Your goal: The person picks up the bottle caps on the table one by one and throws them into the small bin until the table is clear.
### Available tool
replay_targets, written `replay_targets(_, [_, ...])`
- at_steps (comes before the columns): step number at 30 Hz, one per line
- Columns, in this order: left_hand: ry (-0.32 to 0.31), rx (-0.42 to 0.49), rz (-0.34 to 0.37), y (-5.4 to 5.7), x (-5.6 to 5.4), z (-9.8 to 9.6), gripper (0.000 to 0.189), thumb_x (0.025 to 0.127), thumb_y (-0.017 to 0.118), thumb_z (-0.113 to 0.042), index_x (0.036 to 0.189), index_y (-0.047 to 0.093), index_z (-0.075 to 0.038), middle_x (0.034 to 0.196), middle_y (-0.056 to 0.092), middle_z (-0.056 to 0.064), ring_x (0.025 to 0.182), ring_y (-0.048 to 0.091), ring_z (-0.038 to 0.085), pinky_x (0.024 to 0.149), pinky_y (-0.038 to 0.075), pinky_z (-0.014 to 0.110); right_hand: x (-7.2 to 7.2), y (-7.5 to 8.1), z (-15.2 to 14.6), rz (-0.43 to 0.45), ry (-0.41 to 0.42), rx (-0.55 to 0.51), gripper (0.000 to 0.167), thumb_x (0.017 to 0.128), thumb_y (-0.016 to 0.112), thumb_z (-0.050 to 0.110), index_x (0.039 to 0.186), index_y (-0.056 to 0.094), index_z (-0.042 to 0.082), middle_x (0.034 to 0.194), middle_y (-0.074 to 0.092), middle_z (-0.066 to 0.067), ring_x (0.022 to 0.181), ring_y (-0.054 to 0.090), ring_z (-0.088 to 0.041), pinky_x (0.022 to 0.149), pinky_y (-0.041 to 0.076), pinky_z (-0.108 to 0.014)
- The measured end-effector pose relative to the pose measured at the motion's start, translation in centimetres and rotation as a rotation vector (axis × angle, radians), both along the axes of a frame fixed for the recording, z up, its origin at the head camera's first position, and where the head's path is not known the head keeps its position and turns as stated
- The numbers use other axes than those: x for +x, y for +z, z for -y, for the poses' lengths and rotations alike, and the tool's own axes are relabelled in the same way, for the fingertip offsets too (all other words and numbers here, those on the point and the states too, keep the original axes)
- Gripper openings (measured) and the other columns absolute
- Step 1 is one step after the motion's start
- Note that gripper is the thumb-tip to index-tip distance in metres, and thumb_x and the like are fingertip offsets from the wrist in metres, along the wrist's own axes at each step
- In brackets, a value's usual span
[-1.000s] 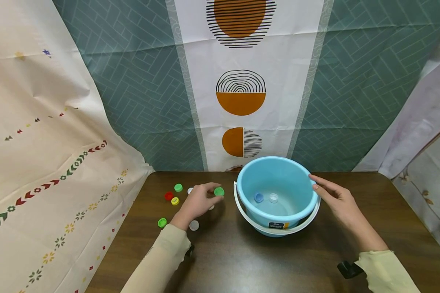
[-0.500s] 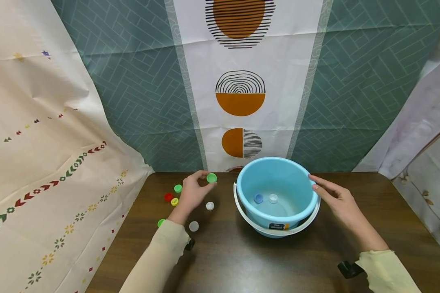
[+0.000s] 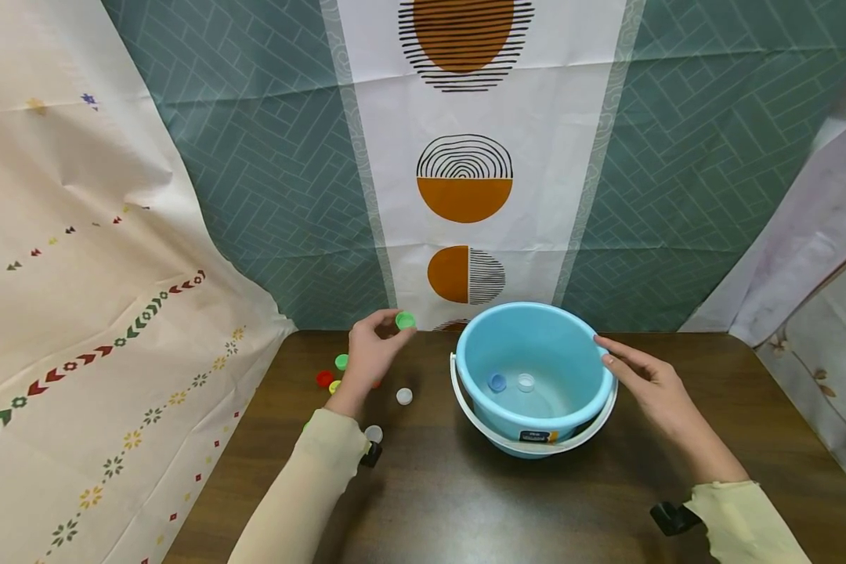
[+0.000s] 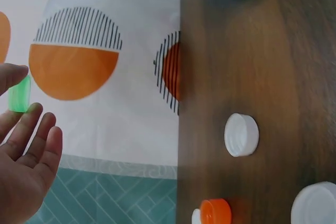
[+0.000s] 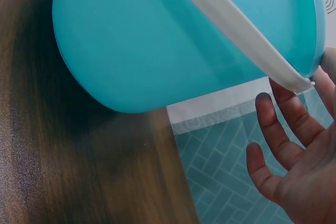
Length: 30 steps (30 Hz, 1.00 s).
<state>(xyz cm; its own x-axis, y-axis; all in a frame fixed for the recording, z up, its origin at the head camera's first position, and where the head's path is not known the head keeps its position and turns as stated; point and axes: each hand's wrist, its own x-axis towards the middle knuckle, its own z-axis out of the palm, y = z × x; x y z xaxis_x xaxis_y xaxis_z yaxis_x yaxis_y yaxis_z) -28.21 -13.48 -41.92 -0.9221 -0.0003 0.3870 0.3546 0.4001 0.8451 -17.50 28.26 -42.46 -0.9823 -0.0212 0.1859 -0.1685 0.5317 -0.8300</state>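
Note:
My left hand pinches a green bottle cap between thumb and fingers, raised above the table's far edge and left of the bucket. The left wrist view shows that cap edge-on, the other fingers spread. A light blue bucket stands upright with its white handle lowered toward me. Inside lie a blue cap and a clear whitish cap. On the bucket's right, my right hand grips the rim with thumb and fingertips; its remaining fingers hang loose beside the handle's end.
Left on the brown table lie a red cap, a green cap, a partly hidden yellow cap and two white caps, one nearer the bucket. An orange cap shows beside them. Patterned cloth hangs behind.
My left hand has lifted the green cap up and away from me, shifting slightly left, which uncovers a white cap on the table. The right hand and bucket stay put.

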Motion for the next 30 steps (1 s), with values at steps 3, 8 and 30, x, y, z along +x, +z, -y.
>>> replay_targets(3, [-0.024, 0.022, 0.015, 0.5, 0.0, -0.5, 0.034, 0.077, 0.076, -0.032, 0.107, 0.068, -0.019, 0.091, 0.07, 0.002, 0.081, 0.066, 0.016, 0.075, 0.055, 0.027, 0.0, 0.0, 0.0, 0.001, -0.002, 0.002, 0.04, 0.096, 0.048, 0.039, 0.135, 0.049, 0.032, 0.14, 0.05, 0.002, 0.115, 0.043, 0.015, 0.084, 0.038, -0.004])
replay_targets(8, [-0.069, 0.055, 0.022, 2.4, 0.5, -1.3, 0.035, 0.078, 0.075, -0.024, 0.109, 0.068, -0.01, 0.093, 0.07, 0.009, 0.084, 0.066, 0.021, 0.076, 0.054, 0.029, 0.0, 0.2, 0.0, 0.011, -0.008, 0.006, 0.04, 0.096, 0.047, 0.041, 0.135, 0.048, 0.033, 0.14, 0.05, 0.003, 0.116, 0.043, 0.014, 0.085, 0.037, -0.005])
replay_targets(30, [-0.191, 0.047, 0.036, 6.0, 2.8, -5.8, 0.034, 0.08, 0.073, -0.02, 0.111, 0.066, -0.006, 0.1, 0.07, 0.01, 0.092, 0.066, 0.022, 0.081, 0.055, 0.031, 0.2, 0.2, 0.4, 0.007, 0.002, 0.022, 0.042, 0.096, 0.047, 0.039, 0.137, 0.048, 0.029, 0.14, 0.05, -0.002, 0.113, 0.042, 0.015, 0.095, 0.045, -0.047])
